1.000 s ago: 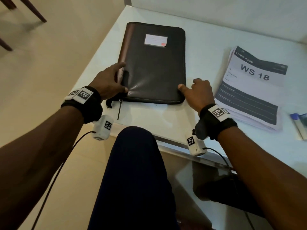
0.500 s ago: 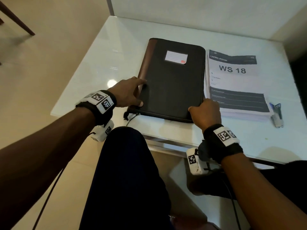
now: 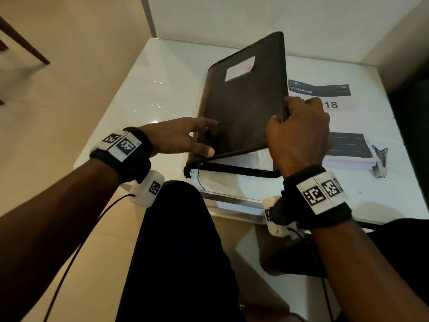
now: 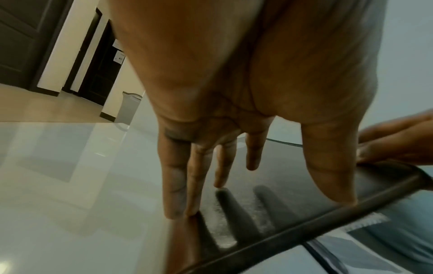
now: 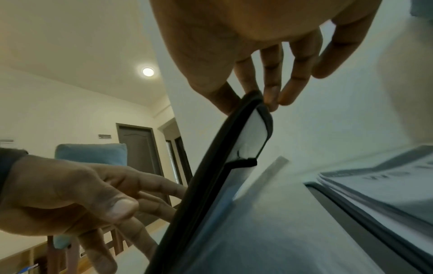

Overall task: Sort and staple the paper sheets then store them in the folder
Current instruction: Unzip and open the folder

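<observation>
The folder [image 3: 241, 112], near the surface's [image 3: 162, 73] front edge, looks stiff and light. The right hand [image 3: 299, 133] pinches its free cover edge, a sound hold. The left hand [image 3: 178, 138] rests flat-fingered near the spine.

Dark folder [image 3: 243, 112] half-open beside paper stack [image 3: 343, 126]

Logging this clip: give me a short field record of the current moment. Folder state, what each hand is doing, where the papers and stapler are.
folder: dark folder, front cover raised at its right edge, half open on the white table
right hand: right hand pinches the cover's right edge
left hand: left hand, fingers straight, touches the cover near the spine
papers: paper stack to the right of the folder, not yet inside
stapler: stapler beside the stack's right corner
</observation>
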`<state>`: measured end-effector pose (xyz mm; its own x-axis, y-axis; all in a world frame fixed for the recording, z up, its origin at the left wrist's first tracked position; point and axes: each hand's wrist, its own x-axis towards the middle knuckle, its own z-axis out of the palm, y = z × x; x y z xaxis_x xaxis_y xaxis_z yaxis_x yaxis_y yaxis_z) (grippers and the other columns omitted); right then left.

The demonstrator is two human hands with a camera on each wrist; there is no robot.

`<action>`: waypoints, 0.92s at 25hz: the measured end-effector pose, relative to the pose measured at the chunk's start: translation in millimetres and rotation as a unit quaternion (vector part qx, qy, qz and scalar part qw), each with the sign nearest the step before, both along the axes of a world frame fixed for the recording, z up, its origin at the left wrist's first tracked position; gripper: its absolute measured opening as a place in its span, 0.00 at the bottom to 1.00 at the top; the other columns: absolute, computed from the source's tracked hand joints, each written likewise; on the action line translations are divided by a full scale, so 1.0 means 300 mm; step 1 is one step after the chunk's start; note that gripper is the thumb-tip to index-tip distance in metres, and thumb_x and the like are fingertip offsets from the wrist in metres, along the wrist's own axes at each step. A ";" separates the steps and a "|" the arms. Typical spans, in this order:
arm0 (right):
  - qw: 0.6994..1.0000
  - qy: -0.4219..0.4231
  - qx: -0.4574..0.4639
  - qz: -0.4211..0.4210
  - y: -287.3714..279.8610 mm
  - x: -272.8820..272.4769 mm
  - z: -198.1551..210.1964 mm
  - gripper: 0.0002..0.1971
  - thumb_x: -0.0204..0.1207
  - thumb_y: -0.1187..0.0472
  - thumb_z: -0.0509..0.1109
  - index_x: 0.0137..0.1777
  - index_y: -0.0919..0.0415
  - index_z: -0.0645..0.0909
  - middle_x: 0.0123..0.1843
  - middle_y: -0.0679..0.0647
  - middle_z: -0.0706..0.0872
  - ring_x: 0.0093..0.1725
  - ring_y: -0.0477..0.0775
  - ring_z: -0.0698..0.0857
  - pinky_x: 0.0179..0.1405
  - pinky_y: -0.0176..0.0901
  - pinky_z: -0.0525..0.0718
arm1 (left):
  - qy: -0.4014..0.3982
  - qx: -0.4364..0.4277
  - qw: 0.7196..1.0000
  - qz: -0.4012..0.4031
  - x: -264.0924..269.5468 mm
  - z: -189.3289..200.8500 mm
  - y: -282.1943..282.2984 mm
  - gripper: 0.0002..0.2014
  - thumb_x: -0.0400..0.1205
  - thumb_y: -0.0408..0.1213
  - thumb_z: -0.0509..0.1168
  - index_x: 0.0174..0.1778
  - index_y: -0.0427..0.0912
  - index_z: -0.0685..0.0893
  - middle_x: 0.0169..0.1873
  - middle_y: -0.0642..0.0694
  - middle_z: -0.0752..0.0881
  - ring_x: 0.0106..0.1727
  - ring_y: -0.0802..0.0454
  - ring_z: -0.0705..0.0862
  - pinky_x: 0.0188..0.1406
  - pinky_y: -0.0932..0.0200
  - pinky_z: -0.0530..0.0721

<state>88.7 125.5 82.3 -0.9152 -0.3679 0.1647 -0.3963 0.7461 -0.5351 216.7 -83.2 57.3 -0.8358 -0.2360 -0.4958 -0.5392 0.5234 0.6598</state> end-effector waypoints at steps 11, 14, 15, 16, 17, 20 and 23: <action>0.928 -0.165 -0.204 0.264 -0.330 0.058 -0.027 0.19 0.88 0.53 0.64 0.75 0.58 0.81 0.69 0.52 0.87 0.65 0.49 0.87 0.70 0.51 0.84 | 0.338 -0.007 0.885 0.321 0.209 0.079 -0.034 0.17 0.80 0.33 0.72 0.66 0.42 0.87 0.54 0.43 0.93 0.51 0.44 0.93 0.49 0.43 0.93; 0.945 -0.193 0.002 0.266 -0.328 0.026 -0.231 0.24 0.86 0.50 0.66 0.79 0.60 0.76 0.77 0.58 0.79 0.75 0.59 0.79 0.77 0.55 0.77 | 0.335 0.138 0.819 0.445 0.323 0.000 -0.136 0.21 0.81 0.26 0.72 0.69 0.47 0.87 0.56 0.47 0.94 0.55 0.44 0.93 0.52 0.44 0.92; 0.941 -0.198 0.060 0.268 -0.321 0.029 -0.283 0.27 0.86 0.48 0.65 0.82 0.58 0.72 0.81 0.59 0.74 0.79 0.62 0.75 0.79 0.58 0.74 | 0.323 0.164 0.802 0.475 0.346 -0.031 -0.160 0.22 0.81 0.26 0.72 0.71 0.47 0.86 0.58 0.46 0.93 0.56 0.43 0.93 0.53 0.45 0.91; 0.938 -0.195 0.101 0.268 -0.317 0.037 -0.324 0.30 0.85 0.45 0.65 0.83 0.57 0.69 0.84 0.58 0.70 0.82 0.63 0.70 0.79 0.61 0.72 | 0.309 0.184 0.789 0.498 0.363 -0.071 -0.190 0.23 0.81 0.26 0.72 0.71 0.46 0.86 0.58 0.44 0.93 0.57 0.42 0.93 0.53 0.45 0.91; 0.938 -0.186 0.125 0.263 -0.313 0.047 -0.351 0.31 0.85 0.43 0.64 0.84 0.56 0.67 0.85 0.57 0.66 0.84 0.64 0.65 0.79 0.65 0.71 | 0.294 0.202 0.777 0.519 0.375 -0.102 -0.213 0.22 0.81 0.26 0.72 0.71 0.45 0.86 0.59 0.43 0.93 0.57 0.41 0.93 0.53 0.46 0.91; 0.960 -0.131 0.151 0.197 -0.322 0.083 -0.371 0.29 0.85 0.39 0.60 0.80 0.56 0.70 0.82 0.57 0.67 0.81 0.63 0.64 0.71 0.67 0.74 | 0.266 0.229 0.735 0.580 0.400 -0.193 -0.260 0.21 0.80 0.29 0.74 0.71 0.40 0.86 0.59 0.41 0.92 0.54 0.44 0.94 0.51 0.49 0.93; 0.967 -0.095 0.181 0.152 -0.323 0.092 -0.377 0.28 0.86 0.38 0.56 0.76 0.56 0.73 0.76 0.57 0.72 0.76 0.63 0.68 0.66 0.64 0.76 | 0.240 0.197 0.721 0.620 0.400 -0.261 -0.255 0.24 0.77 0.29 0.78 0.70 0.36 0.85 0.56 0.38 0.92 0.51 0.44 0.94 0.45 0.53 0.93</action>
<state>116.4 28.6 -30.8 -0.7562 -0.6274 -0.1859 -0.5478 0.7623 -0.3446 336.6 -159.6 -21.0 -0.2017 -0.8683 -0.4532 -0.0917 -0.4439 0.8913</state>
